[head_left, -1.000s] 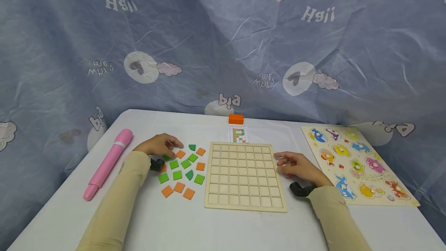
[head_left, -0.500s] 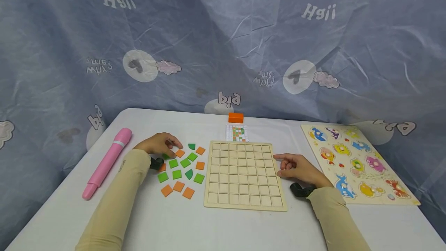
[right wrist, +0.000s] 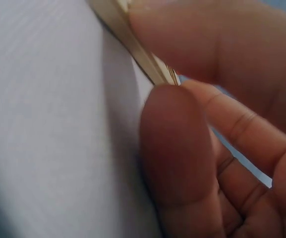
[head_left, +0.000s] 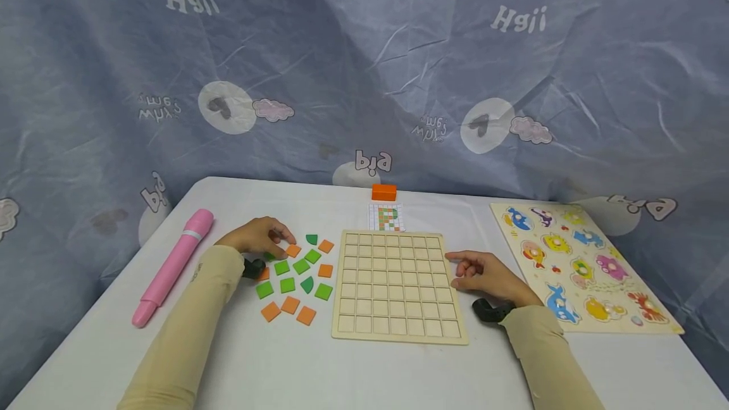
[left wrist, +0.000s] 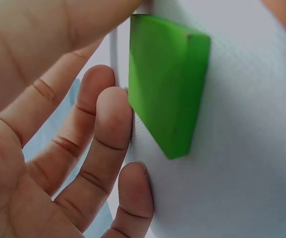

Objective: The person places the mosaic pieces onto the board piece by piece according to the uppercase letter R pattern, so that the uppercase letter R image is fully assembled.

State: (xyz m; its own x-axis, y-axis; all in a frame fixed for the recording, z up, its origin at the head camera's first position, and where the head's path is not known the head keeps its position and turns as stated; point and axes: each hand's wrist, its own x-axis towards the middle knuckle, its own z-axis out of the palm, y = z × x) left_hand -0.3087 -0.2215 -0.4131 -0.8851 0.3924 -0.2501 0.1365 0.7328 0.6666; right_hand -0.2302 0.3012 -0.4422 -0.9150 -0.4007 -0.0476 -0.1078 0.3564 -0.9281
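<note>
My left hand (head_left: 255,236) rests on the table at the left, fingers loosely bent and holding nothing. Partly hidden beneath it lies a green square tile (left wrist: 165,84), large in the left wrist view with fingertips right beside it. An orange tile (head_left: 293,250) lies by the index fingertip. Several more green and orange tiles are scattered nearby, including a dark green quarter-round tile (head_left: 307,285). On the right, my right hand (head_left: 486,276) rests against the wooden grid board (head_left: 398,338). Its index finger and thumb meet the board's edge (right wrist: 133,42) without curling round it.
Behind the board lie a small pattern card (head_left: 385,217) and an orange block (head_left: 384,193). A pink stick-shaped thing (head_left: 173,267) lies at the left. An animal picture puzzle board (head_left: 586,264) is at the right, and a patterned blue curtain (head_left: 364,81) hangs behind the table.
Over the last second, the right hand's middle fingers have curled in further while its index finger stays at the board's edge. The left hand and tiles hold their places; the head view shifts slightly.
</note>
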